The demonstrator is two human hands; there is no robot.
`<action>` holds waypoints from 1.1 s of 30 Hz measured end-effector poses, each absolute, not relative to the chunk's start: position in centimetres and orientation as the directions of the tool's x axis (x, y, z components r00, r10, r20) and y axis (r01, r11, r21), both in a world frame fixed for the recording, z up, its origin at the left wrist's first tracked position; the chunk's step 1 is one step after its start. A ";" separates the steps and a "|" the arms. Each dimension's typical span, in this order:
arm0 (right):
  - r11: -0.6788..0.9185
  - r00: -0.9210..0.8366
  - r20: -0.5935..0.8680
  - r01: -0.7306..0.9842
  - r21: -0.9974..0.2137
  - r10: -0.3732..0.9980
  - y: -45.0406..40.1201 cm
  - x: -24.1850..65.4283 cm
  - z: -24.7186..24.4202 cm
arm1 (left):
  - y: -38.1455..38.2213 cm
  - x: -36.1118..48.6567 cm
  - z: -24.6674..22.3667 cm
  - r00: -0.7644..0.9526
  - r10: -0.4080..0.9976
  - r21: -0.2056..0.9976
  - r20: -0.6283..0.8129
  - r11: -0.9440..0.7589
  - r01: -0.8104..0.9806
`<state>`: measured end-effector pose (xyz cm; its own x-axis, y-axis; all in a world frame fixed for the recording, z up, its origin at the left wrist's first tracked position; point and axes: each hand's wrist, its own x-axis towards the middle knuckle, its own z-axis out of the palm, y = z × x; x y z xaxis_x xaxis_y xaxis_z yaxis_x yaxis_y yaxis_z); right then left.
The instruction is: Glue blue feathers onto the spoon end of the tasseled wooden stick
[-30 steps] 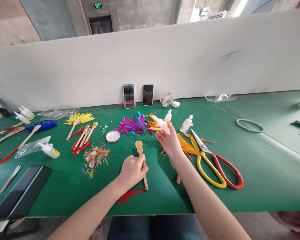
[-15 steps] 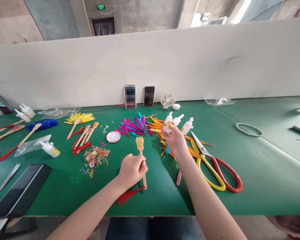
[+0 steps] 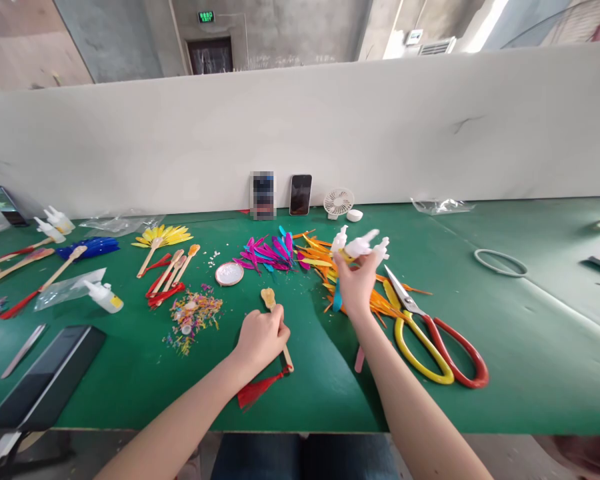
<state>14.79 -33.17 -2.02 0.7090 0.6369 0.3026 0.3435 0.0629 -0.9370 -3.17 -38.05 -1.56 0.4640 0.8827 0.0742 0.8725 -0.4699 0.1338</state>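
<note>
My left hand [image 3: 261, 339] is closed round a small wooden handle [image 3: 269, 298]. Its rounded head carries a yellowish, glossy patch, and a red tassel [image 3: 260, 389] hangs from the lower end. Among the white squeeze bottles, my right hand [image 3: 356, 280] has its fingers curled round one glue bottle [image 3: 363, 245], tilted with its blurred nozzle to the right. Two more bottles stand by it, one on the left [image 3: 339, 239] and another [image 3: 381, 249] on the right. Orange feathers [image 3: 317, 251] lie beneath and around this hand.
Large scissors [image 3: 425, 327] with yellow and red handles lie right of my right forearm. Magenta and blue feathers [image 3: 267, 253], a small dish [image 3: 229, 273] and colourful scraps [image 3: 195, 317] occupy the middle. Farther left are tasselled handles [image 3: 173, 272], a yellow feather fan [image 3: 163, 236] and a black box-like device [image 3: 45, 373].
My right hand has shifted right with the glue bottle, which is now tilted beside the other bottles. The wooden handle's head has dropped lower and to the left in my left hand.
</note>
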 end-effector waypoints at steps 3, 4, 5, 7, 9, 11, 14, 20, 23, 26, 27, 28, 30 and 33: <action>0.137 0.772 0.375 0.358 -0.924 0.513 -33.5 15.1 -1.6 | -38.2 -3.1 -1.5 0.490 0.868 0.155 0.075 -0.496 0.854; 0.142 0.768 0.375 0.355 -0.924 0.519 -33.5 15.0 -1.6 | -38.2 -3.1 -1.6 0.507 0.858 0.159 0.080 -0.513 0.844; 0.136 0.747 0.363 0.350 -0.927 0.557 -33.5 14.8 -1.7 | -38.2 -3.0 -1.7 0.524 0.847 0.157 0.085 -0.531 0.833; 0.089 0.660 0.307 0.343 -0.935 0.686 -33.3 14.2 -2.0 | -38.3 -2.9 -1.9 0.552 0.828 0.145 0.097 -0.561 0.815; 0.031 0.544 0.240 0.364 -0.931 0.804 -33.1 13.5 -2.6 | -38.2 -2.9 -2.1 0.567 0.817 0.130 0.106 -0.576 0.807; -0.001 0.468 0.217 0.422 -0.907 0.856 -32.8 13.0 -3.2 | -38.2 -2.9 -2.3 0.575 0.811 0.123 0.110 -0.585 0.802; -0.038 0.425 0.226 0.529 -0.848 0.877 -32.7 12.9 -3.7 | -38.3 -3.0 -2.3 0.581 0.807 0.119 0.105 -0.591 0.798; -0.024 0.397 0.262 0.587 -0.810 0.880 -32.7 13.2 -4.1 | -38.4 -3.0 -2.4 0.589 0.803 0.112 0.091 -0.596 0.795; -0.003 0.409 0.267 0.550 -0.835 0.873 -32.6 13.2 -4.4 | -38.4 -3.0 -2.4 0.589 0.802 0.117 0.101 -0.598 0.793; 0.017 0.467 0.235 0.425 -0.905 0.852 -32.3 13.3 -4.4 | -38.4 -3.0 -2.4 0.588 0.801 0.121 0.112 -0.598 0.792; 0.026 0.495 0.212 0.356 -0.934 0.842 -32.3 13.4 -4.4 | -38.4 -3.0 -2.4 0.587 0.802 0.122 0.115 -0.598 0.792; 0.040 0.519 0.188 0.282 -0.958 0.834 -32.2 13.5 -4.3 | -38.4 -3.0 -2.4 0.585 0.802 0.124 0.118 -0.597 0.793; 0.084 0.545 0.140 0.127 -0.988 0.827 -32.2 13.8 -4.1 | -38.4 -3.0 -2.5 0.585 0.802 0.129 0.123 -0.597 0.792; 0.134 0.485 0.040 -0.161 -0.978 0.873 -32.2 14.1 -3.8 | -38.3 -3.1 -2.6 0.582 0.801 0.140 0.139 -0.598 0.789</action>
